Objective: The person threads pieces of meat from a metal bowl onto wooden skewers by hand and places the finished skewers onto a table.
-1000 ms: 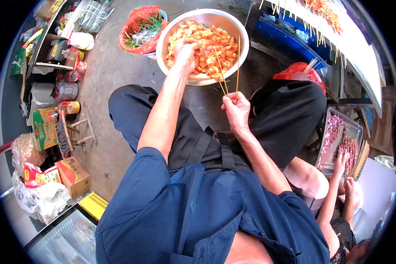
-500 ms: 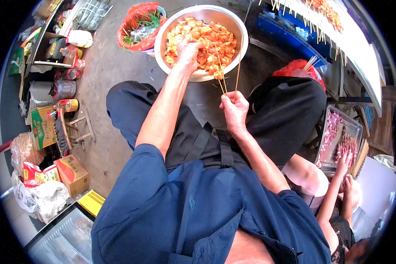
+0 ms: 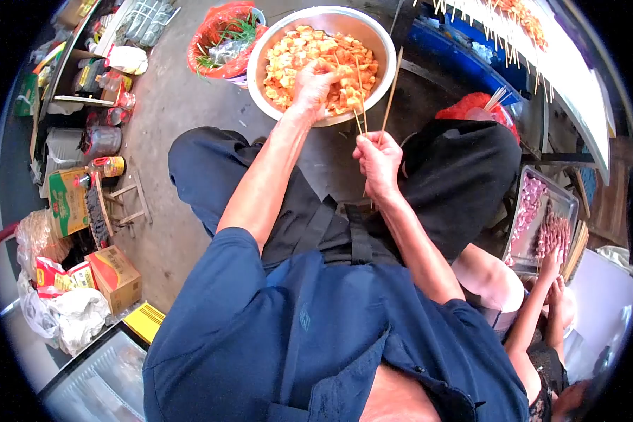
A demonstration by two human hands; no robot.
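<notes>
Right hand: [image 3: 380,160] closed around several thin skewers [image 3: 394,84]; the fist hides their gripped sections.
Left hand: [image 3: 313,90] fingers bent together at the meat pieces [image 3: 306,49]; whether a piece is gripped cannot be told.
Bowl: [image 3: 330,17] contains the meat pieces; left hand and forearm cover part of them.
Bucket: [image 3: 211,53] beside bowl, red-lined; lower contents hidden.
Table: [image 3: 577,91] upper right, cut off by the lens edge.
</notes>
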